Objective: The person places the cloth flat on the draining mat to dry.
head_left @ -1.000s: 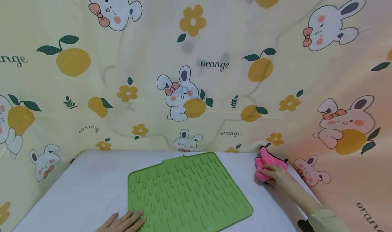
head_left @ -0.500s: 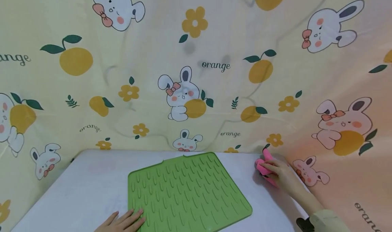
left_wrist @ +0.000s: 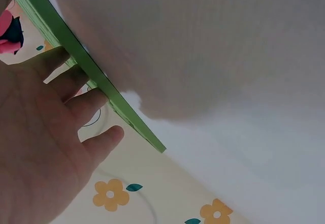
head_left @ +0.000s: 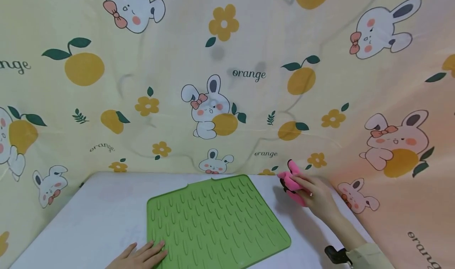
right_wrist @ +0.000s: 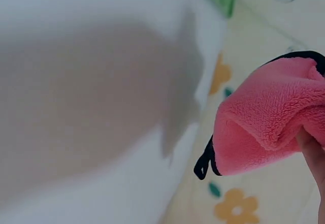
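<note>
My right hand [head_left: 321,198] pinches a crumpled pink cloth [head_left: 293,182] with dark edging, held above the table's back right part. Up close in the right wrist view, the fluffy cloth [right_wrist: 269,117] shows a black trim and a small black hanging loop [right_wrist: 202,165]; only part of a finger is visible there. A green ridged mat [head_left: 217,221] lies flat on the table. On its front left corner rest the straight, spread fingers of my left hand [head_left: 140,257]. In the left wrist view these fingers [left_wrist: 86,104] touch the mat's edge [left_wrist: 91,64].
The white table [head_left: 89,209] extends left of the mat and right of it. Behind stands a hanging curtain [head_left: 170,63] printed with rabbits and oranges, which also closes off the right side. A black strap-like piece [head_left: 337,255] sits by the right sleeve [head_left: 369,257].
My right hand has lifted the pink cloth off the table and carried it left toward the mat. The left hand has stayed on the mat's corner.
</note>
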`<state>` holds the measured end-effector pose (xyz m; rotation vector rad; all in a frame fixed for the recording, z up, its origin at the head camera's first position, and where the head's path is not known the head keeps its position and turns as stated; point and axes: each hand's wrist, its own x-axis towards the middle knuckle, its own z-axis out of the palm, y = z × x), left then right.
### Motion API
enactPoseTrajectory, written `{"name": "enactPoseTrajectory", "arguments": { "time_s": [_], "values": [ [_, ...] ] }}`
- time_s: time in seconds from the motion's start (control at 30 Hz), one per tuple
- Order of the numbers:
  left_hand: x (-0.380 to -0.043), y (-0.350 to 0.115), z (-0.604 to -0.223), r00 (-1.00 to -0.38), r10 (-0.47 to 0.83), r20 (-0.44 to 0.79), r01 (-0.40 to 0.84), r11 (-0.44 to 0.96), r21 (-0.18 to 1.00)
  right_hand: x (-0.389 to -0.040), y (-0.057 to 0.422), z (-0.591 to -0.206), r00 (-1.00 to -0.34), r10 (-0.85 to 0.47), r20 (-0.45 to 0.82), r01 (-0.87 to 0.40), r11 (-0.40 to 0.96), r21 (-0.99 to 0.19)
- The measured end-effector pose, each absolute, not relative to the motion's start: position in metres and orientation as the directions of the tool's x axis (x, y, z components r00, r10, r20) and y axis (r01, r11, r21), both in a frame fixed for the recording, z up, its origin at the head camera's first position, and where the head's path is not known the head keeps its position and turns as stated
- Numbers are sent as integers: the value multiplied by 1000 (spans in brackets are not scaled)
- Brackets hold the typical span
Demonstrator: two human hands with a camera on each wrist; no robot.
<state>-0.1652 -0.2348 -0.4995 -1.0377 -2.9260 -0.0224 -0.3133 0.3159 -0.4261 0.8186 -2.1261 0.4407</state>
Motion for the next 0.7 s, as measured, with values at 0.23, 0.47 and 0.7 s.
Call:
{"name": "enactPoseTrajectory", "arguments": {
  "time_s": [0.23, 0.47, 0.7],
  "values": [
    [-166, -234, -498, -785, 620, 17, 620, 784, 41, -311, 267, -407, -395, -386, 833, -763, 643, -64],
    [-163, -237, -501, -761, 644, 74, 644, 765, -31, -311, 212, -402, -321, -452, 832, -853, 520, -47],
    [-164, -237, -500, -758, 648, 80, 646, 762, -45, -305, 163, -407, -321, -568, 758, -900, 432, -58]
  ]
}}
